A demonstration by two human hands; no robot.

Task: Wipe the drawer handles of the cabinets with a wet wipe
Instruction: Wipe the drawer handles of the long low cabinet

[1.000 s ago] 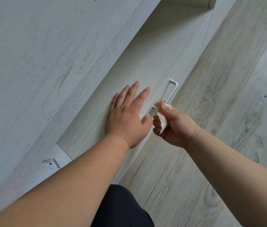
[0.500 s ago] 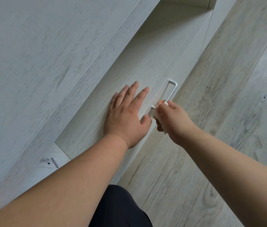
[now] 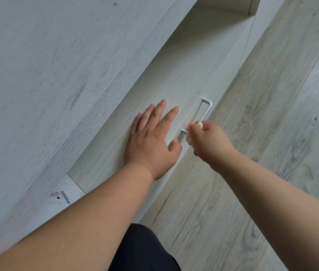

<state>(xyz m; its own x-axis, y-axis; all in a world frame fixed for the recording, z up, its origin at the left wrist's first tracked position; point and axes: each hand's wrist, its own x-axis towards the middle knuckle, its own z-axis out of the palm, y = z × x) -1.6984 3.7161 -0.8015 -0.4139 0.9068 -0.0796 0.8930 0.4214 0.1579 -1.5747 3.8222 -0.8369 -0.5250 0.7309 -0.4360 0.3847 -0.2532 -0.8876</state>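
Observation:
A white bar handle [image 3: 206,109] sticks out from the pale wood-grain drawer front [image 3: 176,83] of the cabinet. My right hand [image 3: 210,140] grips a white wet wipe [image 3: 189,138] and holds it wrapped around the near end of the handle. My left hand [image 3: 152,142] lies flat on the drawer front just left of the handle, fingers straight and spread. Most of the wipe is hidden inside my right fist.
The cabinet top [image 3: 47,75] fills the left of the view, overhanging the drawers. A barcode sticker [image 3: 60,196] sits on a lower panel at the left. Grey wood-plank floor [image 3: 272,133] lies to the right. My dark-clothed knee [image 3: 143,249] is at the bottom.
My right hand has turned over and slid a little up the handle, so its back now faces me and the wipe is mostly hidden. My left hand has stayed flat in place.

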